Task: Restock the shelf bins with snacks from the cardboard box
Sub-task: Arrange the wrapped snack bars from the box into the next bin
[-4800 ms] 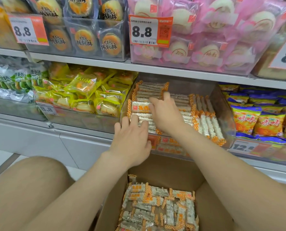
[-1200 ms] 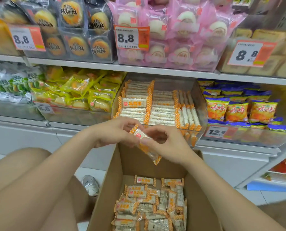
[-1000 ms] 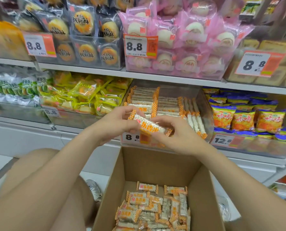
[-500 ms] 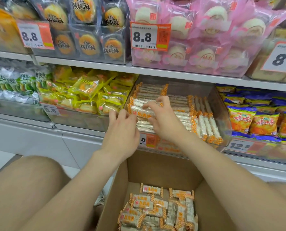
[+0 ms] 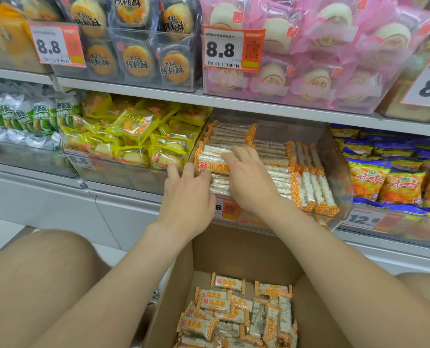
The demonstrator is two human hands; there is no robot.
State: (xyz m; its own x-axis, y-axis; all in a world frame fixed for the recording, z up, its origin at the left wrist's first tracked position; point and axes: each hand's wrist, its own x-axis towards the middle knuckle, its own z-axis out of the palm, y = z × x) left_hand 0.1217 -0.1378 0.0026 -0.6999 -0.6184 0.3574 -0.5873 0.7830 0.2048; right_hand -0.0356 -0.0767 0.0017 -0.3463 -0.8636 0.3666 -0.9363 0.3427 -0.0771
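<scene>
Closest to me, the cardboard box (image 5: 234, 249) sits open between the knees, with a loose heap of orange-and-white snack bars (image 5: 236, 315) across its bottom, so I judge there is plenty left to move.

Above its far rim, the left hand (image 5: 187, 197) reaches up with its fingers fairly straight and apart, the tips against the left end of the front stack. I see no bar gripped in it. The right hand (image 5: 249, 182) lies beside it, fingers spread and flat on the top bar (image 5: 212, 167), pressing down rather than clamping.

That bar rests label-up on the left stack inside the clear shelf bin (image 5: 334, 156). A second stack (image 5: 276, 177) lies to its right, and a row of bars stands on edge (image 5: 314, 189) against the right wall.

The risks I see:
- The front stack looks tall near the low front lip, so a hard push could slide the slick wrappers forward and spill bars back toward the box.
- Pulling the right hand away sideways could drag the top bar crooked.
- The left hand is close to the neighbouring yellow packs (image 5: 138, 136) and could knock them.

Farther back, pink-wrapped buns (image 5: 309, 46) fill the upper shelf.
</scene>
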